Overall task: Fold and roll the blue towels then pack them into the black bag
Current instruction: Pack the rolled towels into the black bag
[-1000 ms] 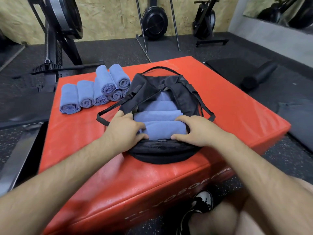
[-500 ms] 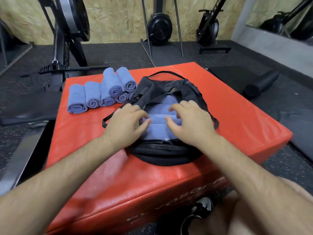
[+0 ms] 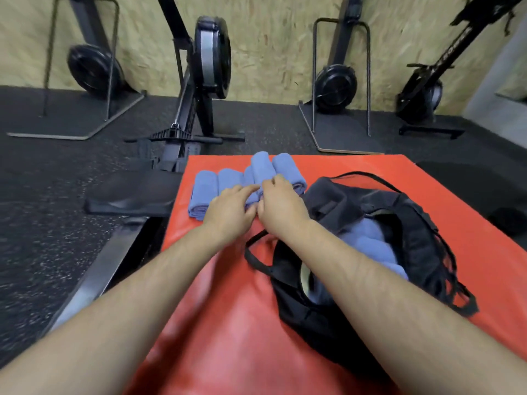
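The unpacked rolled blue towels (image 3: 228,179) sit on the red mat (image 3: 228,323) at 10 o'clock from the black bag (image 3: 413,223). Their long axes run 6 to 12, spiral ends toward the person. Both hands reach them equally. The left hand (image 3: 231,208) rests with relaxed, stretched fingers on the lower rolls, while the right hand (image 3: 281,208) bends over an upper roll; blur hides whether it grips. Packed towels (image 3: 370,240) fill the bag. No writing is legible.
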